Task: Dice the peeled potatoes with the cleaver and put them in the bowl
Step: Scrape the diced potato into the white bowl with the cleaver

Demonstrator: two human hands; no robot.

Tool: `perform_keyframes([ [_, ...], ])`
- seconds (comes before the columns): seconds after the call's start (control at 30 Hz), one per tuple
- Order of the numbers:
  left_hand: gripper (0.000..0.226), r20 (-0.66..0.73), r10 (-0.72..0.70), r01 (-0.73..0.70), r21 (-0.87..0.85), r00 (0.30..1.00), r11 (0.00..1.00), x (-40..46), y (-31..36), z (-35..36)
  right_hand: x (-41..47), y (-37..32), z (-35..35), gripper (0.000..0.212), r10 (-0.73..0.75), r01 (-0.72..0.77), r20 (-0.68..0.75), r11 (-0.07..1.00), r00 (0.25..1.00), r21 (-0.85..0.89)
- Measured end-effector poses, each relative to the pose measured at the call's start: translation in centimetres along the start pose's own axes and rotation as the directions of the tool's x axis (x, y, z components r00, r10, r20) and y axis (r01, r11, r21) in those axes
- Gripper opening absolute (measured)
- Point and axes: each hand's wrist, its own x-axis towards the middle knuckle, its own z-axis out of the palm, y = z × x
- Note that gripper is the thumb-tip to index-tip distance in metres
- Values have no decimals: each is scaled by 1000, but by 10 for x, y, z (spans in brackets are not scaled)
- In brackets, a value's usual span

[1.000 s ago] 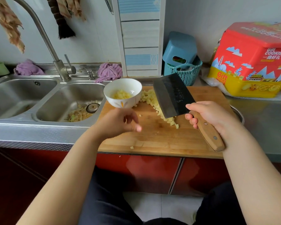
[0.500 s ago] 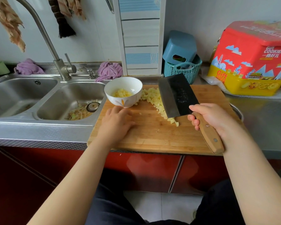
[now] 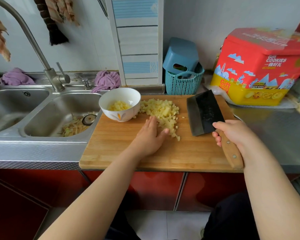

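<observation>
The diced potato (image 3: 160, 112) lies in 1 loose heap on the wooden cutting board (image 3: 121, 153), its left edge just beside the white bowl (image 3: 120, 104), which stands at the board's far left corner and already holds a small share of cubes. The left hand (image 3: 150, 135) lies flat on the board with fingers straight and relaxed, grasping nothing, its fingertips touching the near-left side of the heap. The right hand (image 3: 232, 134) is clenched round the wooden handle of the cleaver (image 3: 203, 113), whose broad dark blade is to the right of the heap, apart from it; whether its edge rests on the board or hangs just above it is hard to tell from this angle. By the look of things the cutting is done and what remains is moving the pile across. The cubes are small, light and wet, likely to stick to skin and steel and to roll away singly, so pinching them would be slow. The better hold is none at all: slide the flat of the blade under the heap while the open left palm banks the cubes onto it, then carry the load level to the bowl. The bowl is light and sits near the sink (image 3: 59, 116), so a hard scrape could nudge it.
</observation>
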Motion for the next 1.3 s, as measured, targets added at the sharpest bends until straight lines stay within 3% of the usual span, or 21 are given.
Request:
perform_keyframes([
  [0.17,79,-93,-69,40,-281,993,959,29,17,10,15,-9,3,29,25,-21,38,993,999,-112],
  [0.33,74,-168,-124,103,-131,978,986,58,17,1,21,-26,20,23,32,-7,141,984,989,-177],
  [0.47,75,-96,-176,167,-94,980,982,70,13,-4,26,-34,39,37,44,1,210,979,977,-206],
  [0.8,72,-67,-126,112,-182,990,977,64,10,-10,16,-32,57,23,87,-43,373,991,924,-124],
  [1.0,58,-204,6,-55,-238,979,970,54,13,-12,9,-24,36,13,73,-54,392,997,917,-60],
  [1.17,34,-420,130,-253,-251,898,934,46,18,-19,2,-24,18,11,59,-64,395,998,917,0],
  [1.3,46,-366,435,-469,-4,823,883,46,23,-30,-5,-32,12,13,56,-86,412,995,910,56],
])
